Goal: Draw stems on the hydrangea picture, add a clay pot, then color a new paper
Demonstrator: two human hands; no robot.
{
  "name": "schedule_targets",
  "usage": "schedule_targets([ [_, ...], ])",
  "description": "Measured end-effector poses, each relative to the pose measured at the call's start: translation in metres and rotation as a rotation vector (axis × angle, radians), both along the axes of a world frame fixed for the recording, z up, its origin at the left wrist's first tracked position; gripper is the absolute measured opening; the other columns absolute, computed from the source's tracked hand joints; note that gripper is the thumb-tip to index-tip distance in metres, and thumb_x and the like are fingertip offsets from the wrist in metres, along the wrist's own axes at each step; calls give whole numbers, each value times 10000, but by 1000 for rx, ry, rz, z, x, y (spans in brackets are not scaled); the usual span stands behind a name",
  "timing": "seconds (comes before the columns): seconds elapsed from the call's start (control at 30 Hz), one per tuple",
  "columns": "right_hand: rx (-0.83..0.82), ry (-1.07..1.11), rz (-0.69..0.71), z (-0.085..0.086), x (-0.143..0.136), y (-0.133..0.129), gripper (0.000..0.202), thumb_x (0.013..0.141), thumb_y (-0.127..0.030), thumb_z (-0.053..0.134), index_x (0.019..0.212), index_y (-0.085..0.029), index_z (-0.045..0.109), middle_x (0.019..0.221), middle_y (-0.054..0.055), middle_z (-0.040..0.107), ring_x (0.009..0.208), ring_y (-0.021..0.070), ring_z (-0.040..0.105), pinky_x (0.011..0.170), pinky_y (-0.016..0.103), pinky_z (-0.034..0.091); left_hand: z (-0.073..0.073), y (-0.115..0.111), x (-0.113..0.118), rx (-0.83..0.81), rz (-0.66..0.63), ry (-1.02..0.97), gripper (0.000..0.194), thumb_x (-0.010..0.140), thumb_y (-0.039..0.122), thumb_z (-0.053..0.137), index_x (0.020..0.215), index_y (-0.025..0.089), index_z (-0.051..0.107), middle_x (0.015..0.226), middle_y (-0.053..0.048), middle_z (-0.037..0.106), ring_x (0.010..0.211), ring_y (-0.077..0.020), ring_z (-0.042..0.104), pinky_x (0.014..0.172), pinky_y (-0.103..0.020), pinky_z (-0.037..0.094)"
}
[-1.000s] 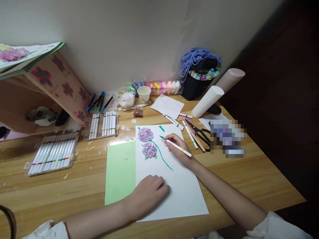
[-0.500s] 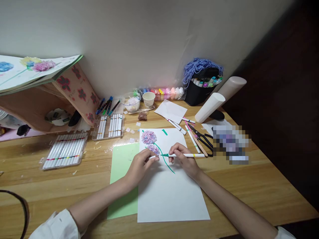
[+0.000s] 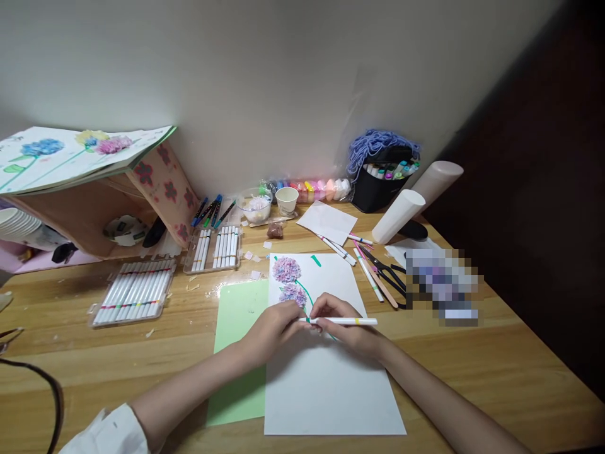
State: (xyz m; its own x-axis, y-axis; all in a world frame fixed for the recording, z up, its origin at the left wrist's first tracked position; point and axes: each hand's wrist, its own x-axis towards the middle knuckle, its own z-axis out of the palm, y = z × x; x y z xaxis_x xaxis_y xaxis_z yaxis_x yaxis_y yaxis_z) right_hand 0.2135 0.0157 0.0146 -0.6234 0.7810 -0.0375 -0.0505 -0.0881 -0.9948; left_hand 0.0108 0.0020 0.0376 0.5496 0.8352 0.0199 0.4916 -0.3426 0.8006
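My right hand (image 3: 353, 334) is closed around a white marker (image 3: 366, 321) with a yellow band, held level over the drawing. My left hand (image 3: 271, 331) pinches the marker's white cap (image 3: 302, 320), which meets the marker's left end between both hands. The green tip is out of sight. Beneath them lies a white sheet of paper (image 3: 331, 400). On its upper part are two pink-purple petalled flowers (image 3: 287, 270) and a curved green stem (image 3: 308, 291), partly covered by my hands. Part of a light green sheet (image 3: 241, 366) shows from under the white one.
Two marker cases (image 3: 135, 296) (image 3: 212, 252) stand left. Black scissors (image 3: 387, 274) and loose markers (image 3: 368, 274) lie right. Behind are a paper cup (image 3: 287, 202), a glass bowl (image 3: 255, 208), a black marker holder (image 3: 378, 189) and a white tube (image 3: 399, 216). A floral box (image 3: 165, 183) stands far left.
My hands have come together, and the cap now covers the marker's green tip, which was bare before. The view has tilted slightly, so the table sits lower.
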Motion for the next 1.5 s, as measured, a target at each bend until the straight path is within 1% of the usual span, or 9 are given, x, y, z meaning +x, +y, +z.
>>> schedule_targets([
  [0.33, 434, -54, 96, 11, 0, -8, 106, 903, -269, 465, 815, -225, 502, 862, 60, 606, 762, 172, 577, 659, 305, 438, 31, 0, -10, -48, -143, 111, 349, 940, 366, 429, 725, 160, 610, 644, -4, 567, 602, -120, 475, 563, -218, 322],
  [0.6, 544, -99, 204, 16, 3, -3, 61, 881, -202, 494, 837, -228, 528, 852, 45, 636, 805, 164, 593, 707, 297, 451, 29, 1, -8, -185, -222, -1, 299, 927, 323, 466, 750, 161, 644, 678, 1, 592, 652, -122, 523, 620, -210, 365],
  [0.7, 398, -91, 72, 10, 10, 3, 113, 885, -266, 518, 783, -221, 539, 780, 27, 623, 726, 161, 593, 664, 297, 445, 27, 10, -17, -243, -92, -29, 270, 924, 354, 459, 879, 172, 654, 741, -7, 608, 712, -141, 541, 678, -236, 392],
  [0.8, 304, -60, -255, 8, 18, 13, 192, 890, -336, 516, 736, -223, 510, 647, -12, 539, 596, 145, 529, 590, 286, 416, 22, 19, -37, -281, 212, -144, 311, 917, 387, 449, 1123, 190, 574, 918, -34, 601, 832, -161, 545, 758, -279, 421],
  [0.9, 367, -183, -418, 17, 13, 28, 134, 877, -329, 546, 800, -219, 549, 755, 15, 576, 726, 170, 558, 672, 298, 429, 17, 24, -58, -338, 341, -333, 458, 809, 424, 604, 1179, 168, 520, 956, -49, 578, 899, -176, 549, 787, -296, 447],
  [1.17, 932, -704, -56, 29, -99, 92, 219, 878, -103, 471, 1054, -169, 584, 1053, 100, 609, 1019, 228, 536, 827, 338, 442, 33, 12, -59, -496, 347, -548, 420, 837, 522, 548, 1043, 155, 537, 894, -77, 646, 740, -189, 651, 612, -278, 491],
  [1.27, 931, -772, -59, 23, -133, 108, 207, 849, -49, 477, 952, -139, 632, 1015, 132, 615, 997, 263, 539, 806, 365, 451, 40, 9, -56, -472, 299, -558, 384, 871, 524, 497, 884, 146, 562, 775, -69, 647, 702, -182, 636, 590, -264, 474],
  [1.37, 902, -760, -94, 28, -136, 109, 269, 862, -36, 445, 1026, -142, 630, 1037, 133, 615, 995, 248, 551, 798, 346, 466, 42, 12, -57, -472, 252, -605, 405, 894, 514, 463, 872, 138, 611, 875, -88, 623, 804, -182, 599, 671, -279, 474],
  [1.5, 736, -494, -65, 56, -98, 93, 316, 953, -150, 362, 1187, -183, 571, 1095, 81, 622, 955, 156, 597, 818, 278, 480, 40, 23, -56, -607, 180, -728, 380, 883, 503, 499, 928, 151, 636, 894, -55, 561, 780, -140, 520, 747, -284, 432],
])
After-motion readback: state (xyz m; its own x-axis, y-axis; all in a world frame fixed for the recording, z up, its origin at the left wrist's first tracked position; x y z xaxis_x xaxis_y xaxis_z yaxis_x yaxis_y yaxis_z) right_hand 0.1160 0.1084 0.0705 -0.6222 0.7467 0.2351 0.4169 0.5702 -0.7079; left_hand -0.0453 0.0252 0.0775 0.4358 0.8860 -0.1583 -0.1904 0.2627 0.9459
